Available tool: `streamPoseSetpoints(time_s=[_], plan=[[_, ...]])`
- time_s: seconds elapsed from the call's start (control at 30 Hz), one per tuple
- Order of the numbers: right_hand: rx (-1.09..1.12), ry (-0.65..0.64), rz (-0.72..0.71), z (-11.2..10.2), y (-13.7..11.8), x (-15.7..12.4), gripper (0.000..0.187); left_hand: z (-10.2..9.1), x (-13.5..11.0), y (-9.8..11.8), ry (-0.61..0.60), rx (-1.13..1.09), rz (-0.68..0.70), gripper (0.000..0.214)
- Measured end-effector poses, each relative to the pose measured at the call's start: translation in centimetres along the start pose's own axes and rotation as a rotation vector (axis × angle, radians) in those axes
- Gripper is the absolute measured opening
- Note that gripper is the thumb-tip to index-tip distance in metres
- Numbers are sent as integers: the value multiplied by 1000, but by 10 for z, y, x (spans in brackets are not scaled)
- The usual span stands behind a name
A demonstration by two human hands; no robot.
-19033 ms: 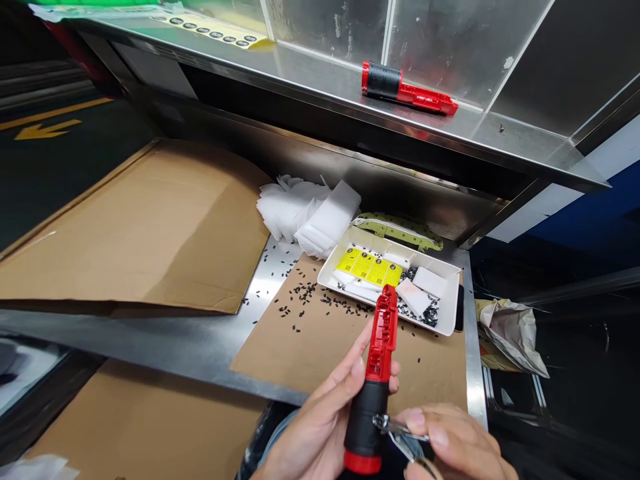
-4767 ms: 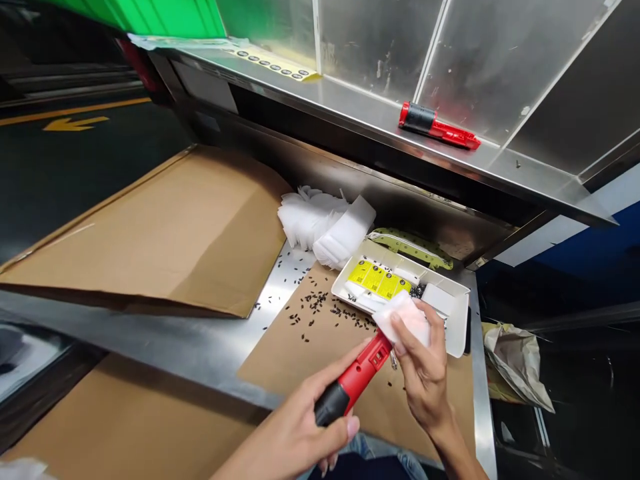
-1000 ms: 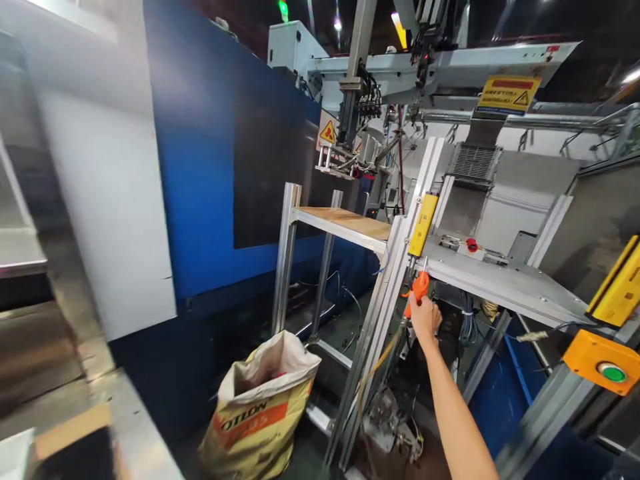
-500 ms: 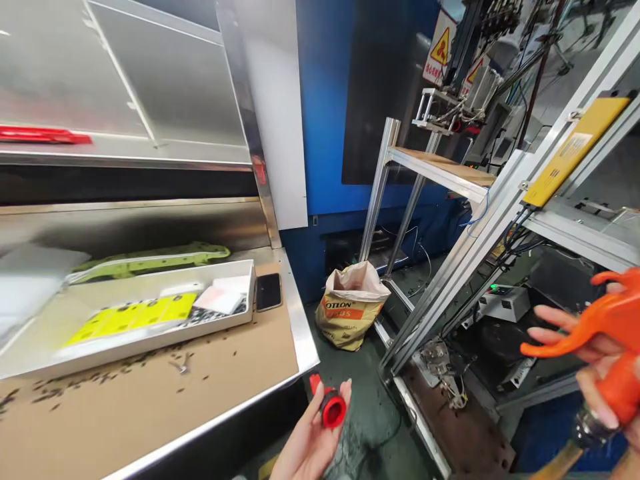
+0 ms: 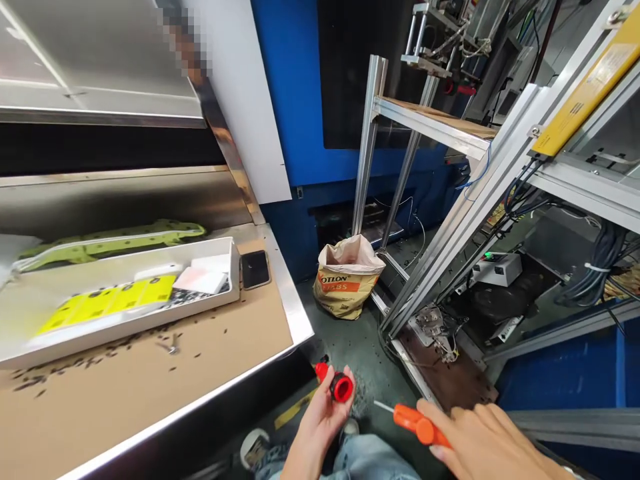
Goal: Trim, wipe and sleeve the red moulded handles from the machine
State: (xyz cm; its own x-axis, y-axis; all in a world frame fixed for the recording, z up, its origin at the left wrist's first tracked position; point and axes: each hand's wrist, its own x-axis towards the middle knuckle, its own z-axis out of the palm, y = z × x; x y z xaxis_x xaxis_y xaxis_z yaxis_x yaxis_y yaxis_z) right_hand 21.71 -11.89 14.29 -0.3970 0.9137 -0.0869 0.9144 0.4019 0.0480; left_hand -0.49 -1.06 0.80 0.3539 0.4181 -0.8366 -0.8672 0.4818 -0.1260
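Filling the L side: a steel-edged workbench (image 5: 291, 300) w/ a brown cardboard sheet (image 5: 240, 347). Yellow printed sack (image 5: 345, 293) on floor nearby. Long white plastic tray (image 5: 205, 305) on the cardboard. R hand (image 5: 485, 440) grips an orange blow gun w/ thin metal nozzle (image 5: 415, 423) — tip near, not touching, the red-and-black tubular part (image 5: 337, 385), which L hand (image 5: 320, 420) holds in curled fingers — beyond bench edge, above floor.

Left hand (image 5: 323, 419) holding red-black part (image 5: 334, 385), right hand (image 5: 487, 437) gripping orange blowgun (image 5: 419, 424)

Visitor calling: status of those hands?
Left hand holding red-and-black part. Right hand gripping orange tool, thin tip aimed toward the part, not touching. Nothing seen between.
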Motion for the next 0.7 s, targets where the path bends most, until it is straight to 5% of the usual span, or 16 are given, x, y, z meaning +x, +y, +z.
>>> streamPoseSetpoints(time_s=[0.17,0.4,0.57,0.7], plan=[[-128,-66,-104,-7,-7,30,37,-9,-15,6,-96,106,-117,26],[3,-202,-125,-20,-12,65,17,-26,-30,22,-218,302,-163,42],[21,-249,-31,-24,-8,80,16,-44,-27,27,-227,666,62,34],[70,-307,-153,-30,-8,83,17,-56,-18,30,-202,1107,470,35]])
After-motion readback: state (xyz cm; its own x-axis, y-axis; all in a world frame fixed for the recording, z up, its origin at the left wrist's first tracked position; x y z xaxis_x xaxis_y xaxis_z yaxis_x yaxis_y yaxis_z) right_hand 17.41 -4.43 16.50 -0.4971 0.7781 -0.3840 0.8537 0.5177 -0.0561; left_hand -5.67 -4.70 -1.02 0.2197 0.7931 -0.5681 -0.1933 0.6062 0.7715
